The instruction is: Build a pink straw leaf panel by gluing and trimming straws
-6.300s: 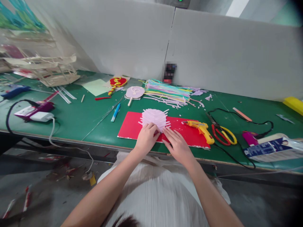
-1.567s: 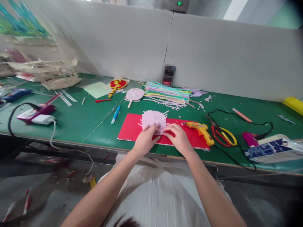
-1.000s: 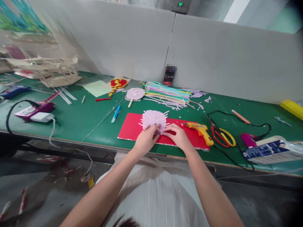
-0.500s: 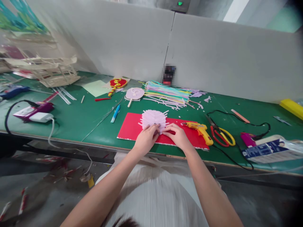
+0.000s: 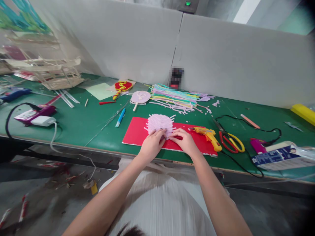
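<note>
A round lilac piece built of side-by-side pipe cleaners [image 5: 160,122] lies on a red board [image 5: 135,129], with loose ends sticking out on both sides. My left hand [image 5: 154,143] is closed at its lower edge, fingertips resting on the piece and thumb tucked in near them. From the right, my right hand [image 5: 184,141] pinches at the bottom edge with thumb and forefinger together. What exactly sits between the fingertips is too small to make out. Just right of that hand, a yellow glue gun [image 5: 208,136] lies on the board.
Red-and-yellow-handled scissors [image 5: 231,141] lie right of the glue gun, beside a black cord. Behind the board are a bundle of coloured pipe cleaners [image 5: 172,95], a lilac fan shape [image 5: 140,97] and a blue pen [image 5: 120,117]. A purple power strip [image 5: 36,114] stands left.
</note>
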`<state>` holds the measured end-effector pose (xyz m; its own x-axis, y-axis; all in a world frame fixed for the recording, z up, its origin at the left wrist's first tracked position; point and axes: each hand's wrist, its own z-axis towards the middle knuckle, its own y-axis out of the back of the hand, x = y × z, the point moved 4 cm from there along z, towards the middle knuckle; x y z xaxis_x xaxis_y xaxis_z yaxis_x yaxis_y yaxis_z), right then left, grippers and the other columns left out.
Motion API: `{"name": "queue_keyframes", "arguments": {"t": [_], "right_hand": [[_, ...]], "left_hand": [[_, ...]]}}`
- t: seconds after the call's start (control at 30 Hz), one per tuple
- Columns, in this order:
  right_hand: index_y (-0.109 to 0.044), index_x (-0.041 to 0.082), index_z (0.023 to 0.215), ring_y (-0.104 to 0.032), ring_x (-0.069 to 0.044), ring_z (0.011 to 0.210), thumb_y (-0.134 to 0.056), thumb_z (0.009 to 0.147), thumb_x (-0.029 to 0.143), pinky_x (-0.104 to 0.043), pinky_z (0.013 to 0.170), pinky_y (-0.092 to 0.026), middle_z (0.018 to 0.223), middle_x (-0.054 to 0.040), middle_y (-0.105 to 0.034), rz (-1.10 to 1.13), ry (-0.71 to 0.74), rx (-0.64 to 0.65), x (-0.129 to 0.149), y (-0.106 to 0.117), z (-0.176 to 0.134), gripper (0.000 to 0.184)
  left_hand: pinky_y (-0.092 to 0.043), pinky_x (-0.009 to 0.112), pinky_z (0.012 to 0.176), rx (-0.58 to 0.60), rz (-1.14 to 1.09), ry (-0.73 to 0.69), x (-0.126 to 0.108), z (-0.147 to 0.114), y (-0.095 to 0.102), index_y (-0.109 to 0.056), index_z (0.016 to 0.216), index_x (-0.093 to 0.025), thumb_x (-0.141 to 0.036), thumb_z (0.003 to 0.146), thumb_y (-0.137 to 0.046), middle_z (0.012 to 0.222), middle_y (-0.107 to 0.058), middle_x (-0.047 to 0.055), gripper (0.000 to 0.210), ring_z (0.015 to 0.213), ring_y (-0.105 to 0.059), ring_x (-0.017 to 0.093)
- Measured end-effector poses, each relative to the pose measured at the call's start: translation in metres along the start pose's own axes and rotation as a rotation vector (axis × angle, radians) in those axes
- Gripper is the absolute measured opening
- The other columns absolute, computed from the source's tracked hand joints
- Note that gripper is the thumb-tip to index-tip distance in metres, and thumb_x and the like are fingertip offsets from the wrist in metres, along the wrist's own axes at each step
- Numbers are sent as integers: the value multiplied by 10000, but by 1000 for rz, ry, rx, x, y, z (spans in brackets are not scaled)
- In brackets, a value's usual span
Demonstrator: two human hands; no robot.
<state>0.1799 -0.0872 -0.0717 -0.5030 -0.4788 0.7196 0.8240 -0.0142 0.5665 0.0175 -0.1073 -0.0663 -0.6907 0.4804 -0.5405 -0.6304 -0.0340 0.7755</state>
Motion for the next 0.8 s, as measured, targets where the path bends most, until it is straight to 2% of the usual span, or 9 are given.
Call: {"name": "queue_keyframes", "arguments": {"t": [0.13,0.33,0.53,0.8], "right_hand": [[-724,231,810,-624,-219,946,-643,818,442,-389,905,-484,897,-54,-663,-11,1,3,1,0,0,227],[-725,231,806,-626,-215,936,-634,823,453,-382,898,-489,892,-55,-662,-18,4,-3,1,-1,0,241],[-728,225,812,-625,-221,943,-630,825,456,-387,899,-488,890,-60,-664,-18,12,-4,1,-1,0,251],[-726,232,810,-625,-219,943,-633,824,451,-390,899,-490,896,-59,-663,-22,5,-2,2,-1,0,239]], "left_hand": [[-344,345,1098,-16,-11,2,1,0,-1,-564,1131,-219,-157,890,-494,1187,-660,26,258,1167,-574,165],[-356,342,1089,-12,-5,15,-1,0,1,-595,1069,-208,-120,875,-506,1213,-654,36,231,1170,-575,173],[-345,340,1099,-6,15,17,-1,0,0,-567,1160,-196,-124,886,-487,1199,-660,43,294,1172,-575,167],[-342,350,1104,-5,17,23,0,0,-1,-575,1149,-215,-129,883,-484,1223,-649,37,294,1182,-570,171]]}}
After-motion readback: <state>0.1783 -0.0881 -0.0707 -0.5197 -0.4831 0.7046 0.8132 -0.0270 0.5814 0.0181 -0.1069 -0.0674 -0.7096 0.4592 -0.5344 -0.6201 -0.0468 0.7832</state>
